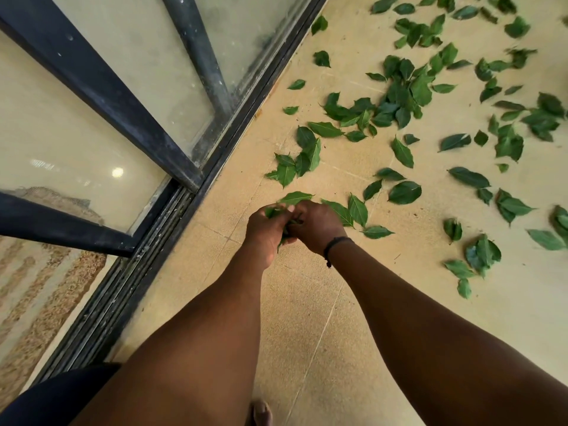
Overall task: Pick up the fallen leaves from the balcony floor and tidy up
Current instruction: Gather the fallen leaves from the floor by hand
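Observation:
Several green leaves lie scattered over the tan balcony floor (307, 318), densest in a cluster (396, 96) at the upper right. My left hand (266, 232) grips a small bunch of leaves (287, 224), its fingers curled round them. My right hand (316, 226), with a black band on the wrist, meets the left one and pinches into the same bunch. One leaf (295, 197) sticks out just above the two hands. More loose leaves (356, 210) lie on the floor right beside my right hand.
A dark-framed sliding glass door (132, 118) and its floor track (172, 241) run diagonally along the left. A foot (261, 413) shows at the bottom edge. Leaves also lie at the right edge (482, 256).

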